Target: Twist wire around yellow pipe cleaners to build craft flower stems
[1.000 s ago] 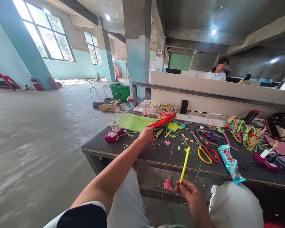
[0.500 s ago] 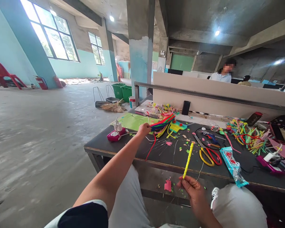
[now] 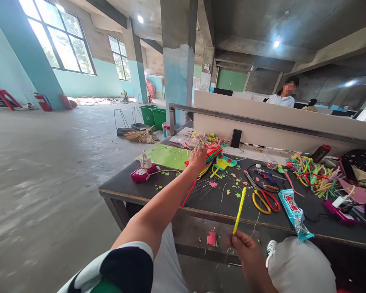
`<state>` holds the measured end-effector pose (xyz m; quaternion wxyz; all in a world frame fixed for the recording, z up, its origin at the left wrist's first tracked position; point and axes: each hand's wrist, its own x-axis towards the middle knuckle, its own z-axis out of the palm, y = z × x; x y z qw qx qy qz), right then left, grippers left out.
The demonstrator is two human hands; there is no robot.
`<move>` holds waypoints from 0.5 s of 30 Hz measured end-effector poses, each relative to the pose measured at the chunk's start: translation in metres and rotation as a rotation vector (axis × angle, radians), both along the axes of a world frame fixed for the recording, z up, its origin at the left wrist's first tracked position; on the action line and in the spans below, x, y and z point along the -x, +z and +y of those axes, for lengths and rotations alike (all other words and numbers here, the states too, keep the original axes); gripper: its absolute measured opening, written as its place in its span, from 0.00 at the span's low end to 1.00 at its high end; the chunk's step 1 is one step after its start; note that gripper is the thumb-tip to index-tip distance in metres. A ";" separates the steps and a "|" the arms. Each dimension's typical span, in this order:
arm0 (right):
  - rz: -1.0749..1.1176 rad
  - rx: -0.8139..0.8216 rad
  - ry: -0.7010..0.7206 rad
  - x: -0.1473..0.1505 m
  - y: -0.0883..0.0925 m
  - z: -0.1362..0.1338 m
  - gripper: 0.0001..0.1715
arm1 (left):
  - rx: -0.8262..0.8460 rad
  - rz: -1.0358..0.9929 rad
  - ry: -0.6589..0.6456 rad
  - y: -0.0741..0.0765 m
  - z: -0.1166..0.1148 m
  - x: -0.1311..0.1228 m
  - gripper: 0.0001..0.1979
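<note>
My left hand (image 3: 198,158) reaches to the far side of the table. Its fingers are curled closed on a bundle of coloured pipe cleaners (image 3: 215,151), and the fingertips are partly hidden. One dark blue strand stands away from the bundle. Near the table's front edge, my right hand (image 3: 245,246) pinches the lower end of a yellow braided pipe cleaner (image 3: 240,209), which points upward. A yellow and turquoise pipe-cleaner piece (image 3: 227,162) lies just right of the bundle. A loose red pipe cleaner (image 3: 189,193) hangs toward the front edge.
Scissors (image 3: 262,199) with yellow and red handles lie beside a blue wrapper (image 3: 294,211). A heap of pipe cleaner pieces (image 3: 315,175) is at the right. A magenta power strip (image 3: 144,173) sits at the left corner. A phone (image 3: 236,138) leans on the partition, with a person (image 3: 282,97) beyond.
My left hand has moved right and farther onto the pipe cleaner bundle, now covering its near end. A blue strand has separated from it. My right hand still holds the yellow piece.
</note>
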<state>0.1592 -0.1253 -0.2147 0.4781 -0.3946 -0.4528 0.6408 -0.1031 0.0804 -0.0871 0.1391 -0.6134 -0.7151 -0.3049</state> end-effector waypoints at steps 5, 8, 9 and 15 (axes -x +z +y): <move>-0.008 0.033 -0.080 -0.010 -0.002 0.001 0.17 | -0.151 -0.055 0.012 0.021 0.031 -0.020 0.25; -0.057 -0.010 -0.071 -0.014 0.000 0.000 0.16 | -0.009 -0.148 -0.090 0.014 0.046 -0.022 0.22; -0.066 -0.018 -0.068 -0.014 0.001 0.000 0.16 | 0.076 -0.171 -0.119 0.008 0.050 -0.021 0.19; -0.023 0.010 -0.060 -0.008 0.006 -0.006 0.17 | 0.287 -0.266 -0.112 -0.033 0.054 0.000 0.16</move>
